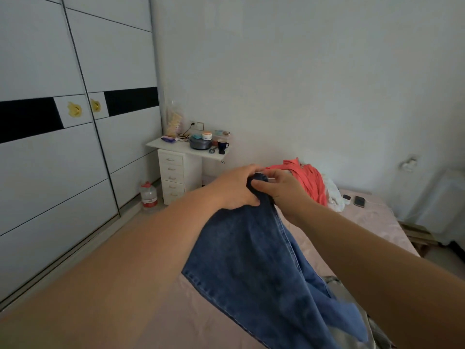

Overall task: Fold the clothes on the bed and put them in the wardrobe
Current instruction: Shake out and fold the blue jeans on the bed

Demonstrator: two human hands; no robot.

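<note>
Wardrobe (63, 152) doors are seen closed at the left, with a small desk (187, 149) beside them. Jeans (254, 260) are held up over the bed (377, 217), gripped at one end by the left hand (236, 188) and pinched by the right hand (279, 190). An orange garment (310, 181) is piled behind, and two phones (353, 199) lie just right of it.

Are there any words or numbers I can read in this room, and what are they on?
No text can be read anywhere.
Red label on the clear plastic water jug by the white sliding wardrobe: too blurred to read.
Things on the small white desk: too small to show any words.
</note>
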